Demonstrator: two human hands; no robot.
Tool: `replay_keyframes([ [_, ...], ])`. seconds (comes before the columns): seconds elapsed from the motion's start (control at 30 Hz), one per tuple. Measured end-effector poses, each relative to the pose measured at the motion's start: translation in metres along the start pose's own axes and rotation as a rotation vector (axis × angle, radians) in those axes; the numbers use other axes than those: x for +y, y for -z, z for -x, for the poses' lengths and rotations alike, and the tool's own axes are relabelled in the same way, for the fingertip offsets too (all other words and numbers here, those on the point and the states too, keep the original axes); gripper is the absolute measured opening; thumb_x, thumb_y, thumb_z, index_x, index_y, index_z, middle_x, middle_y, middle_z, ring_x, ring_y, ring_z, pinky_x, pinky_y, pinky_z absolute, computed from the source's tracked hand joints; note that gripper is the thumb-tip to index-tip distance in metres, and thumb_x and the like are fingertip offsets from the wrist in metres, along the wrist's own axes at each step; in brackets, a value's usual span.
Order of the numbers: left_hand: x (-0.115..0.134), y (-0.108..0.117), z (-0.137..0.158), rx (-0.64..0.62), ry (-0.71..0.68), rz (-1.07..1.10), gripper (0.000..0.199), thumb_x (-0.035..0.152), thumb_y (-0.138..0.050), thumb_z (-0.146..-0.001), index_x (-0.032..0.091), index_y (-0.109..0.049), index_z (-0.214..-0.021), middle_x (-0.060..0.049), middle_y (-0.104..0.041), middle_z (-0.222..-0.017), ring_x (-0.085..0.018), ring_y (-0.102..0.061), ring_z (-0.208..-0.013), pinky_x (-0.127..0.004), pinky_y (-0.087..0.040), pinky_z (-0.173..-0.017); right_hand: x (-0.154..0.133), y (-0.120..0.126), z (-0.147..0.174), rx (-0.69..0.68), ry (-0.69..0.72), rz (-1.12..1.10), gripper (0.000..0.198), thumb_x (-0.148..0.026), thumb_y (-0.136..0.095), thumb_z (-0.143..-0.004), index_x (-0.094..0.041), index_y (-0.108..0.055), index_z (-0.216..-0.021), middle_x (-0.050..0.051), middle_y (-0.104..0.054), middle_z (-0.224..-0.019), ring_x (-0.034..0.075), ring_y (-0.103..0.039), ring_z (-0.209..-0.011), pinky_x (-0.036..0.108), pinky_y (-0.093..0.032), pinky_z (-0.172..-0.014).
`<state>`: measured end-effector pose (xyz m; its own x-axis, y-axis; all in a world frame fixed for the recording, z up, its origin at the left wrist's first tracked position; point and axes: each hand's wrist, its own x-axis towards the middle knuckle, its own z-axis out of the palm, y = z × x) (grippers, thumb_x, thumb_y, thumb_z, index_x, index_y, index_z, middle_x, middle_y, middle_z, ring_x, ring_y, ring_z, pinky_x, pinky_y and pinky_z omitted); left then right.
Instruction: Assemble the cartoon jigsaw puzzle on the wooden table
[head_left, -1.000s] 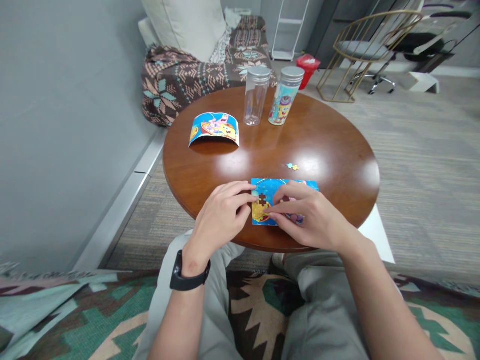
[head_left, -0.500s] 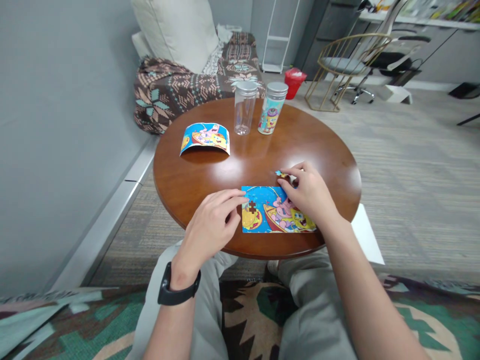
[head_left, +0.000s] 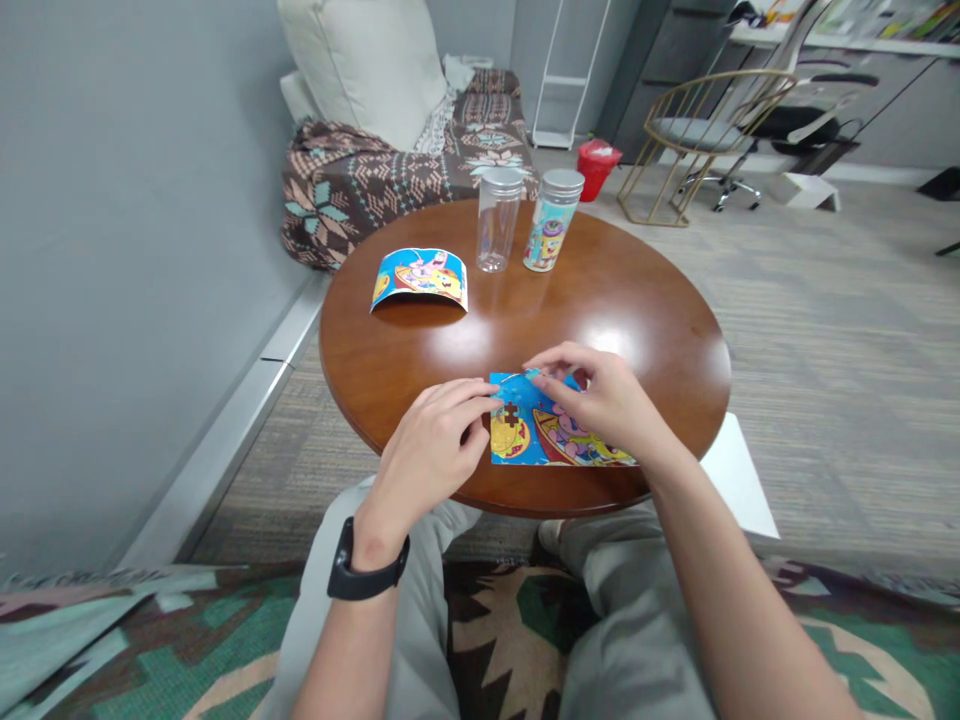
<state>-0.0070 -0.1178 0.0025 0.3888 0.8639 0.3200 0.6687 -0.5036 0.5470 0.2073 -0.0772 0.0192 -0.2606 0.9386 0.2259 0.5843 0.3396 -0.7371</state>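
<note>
On the table in front of me lies a jigsaw puzzle [head_left: 548, 440] with a cartoon picture of a boat and a burger on blue. A piece-shaped gap shows brown near its left side. My left hand [head_left: 441, 430] is open, its fingertips resting at the puzzle's left edge. Between thumb and fingertips, my right hand [head_left: 600, 390] pinches a small light-blue puzzle piece [head_left: 533, 374] above the puzzle's upper edge. That hand covers the upper right of the picture. A black band circles my left wrist.
A curved picture sheet [head_left: 420, 276] with a matching picture stands on the round wooden table [head_left: 375, 370] at left. Farther back are a clear lidded jar [head_left: 495, 230] and a cartoon-printed jar [head_left: 550, 230]. Beyond are a patterned sofa [head_left: 375, 185], a red bin [head_left: 596, 172] and a gold-framed chair [head_left: 694, 140].
My right hand has moved left with the puzzle piece, from beyond the puzzle's upper edge to over its upper middle. My left hand stays at the left edge. The view has shifted slightly.
</note>
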Motion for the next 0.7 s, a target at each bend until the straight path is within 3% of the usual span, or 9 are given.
replay_keyframes([
  [0.23,0.0,-0.001,0.0,0.006,-0.001,-0.008,0.034,0.008,-0.049,-0.09,0.023,-0.074,-0.106,-0.004,-0.071,-0.125,-0.022,-0.063,-0.12,-0.047,-0.048,-0.108,-0.015,-0.011,0.008,-0.087,0.011,-0.137,0.014,-0.034,-0.068,-0.085,-0.023,-0.076,-0.081,0.005,-0.075,-0.086,0.019,-0.067,-0.082,0.034,-0.052,-0.079],
  [0.43,0.0,0.0,0.0,0.004,-0.005,-0.004,0.034,0.007,-0.049,-0.09,0.022,-0.074,-0.106,-0.004,-0.071,-0.125,-0.021,-0.063,-0.12,-0.045,-0.049,-0.107,-0.009,-0.015,0.008,-0.085,-0.04,-0.177,0.02,-0.039,-0.067,-0.085,-0.022,-0.076,-0.091,0.005,-0.074,-0.085,0.019,-0.066,-0.079,0.034,-0.051,-0.077],
  [0.7,0.0,0.0,0.0,0.005,-0.013,-0.005,0.033,0.007,-0.049,-0.089,0.022,-0.074,-0.106,-0.004,-0.071,-0.125,-0.021,-0.063,-0.119,-0.044,-0.049,-0.108,-0.007,-0.016,0.01,-0.104,-0.037,-0.166,0.017,-0.033,-0.064,-0.085,-0.021,-0.076,-0.086,0.006,-0.075,-0.087,0.02,-0.066,-0.08,0.035,-0.05,-0.078],
])
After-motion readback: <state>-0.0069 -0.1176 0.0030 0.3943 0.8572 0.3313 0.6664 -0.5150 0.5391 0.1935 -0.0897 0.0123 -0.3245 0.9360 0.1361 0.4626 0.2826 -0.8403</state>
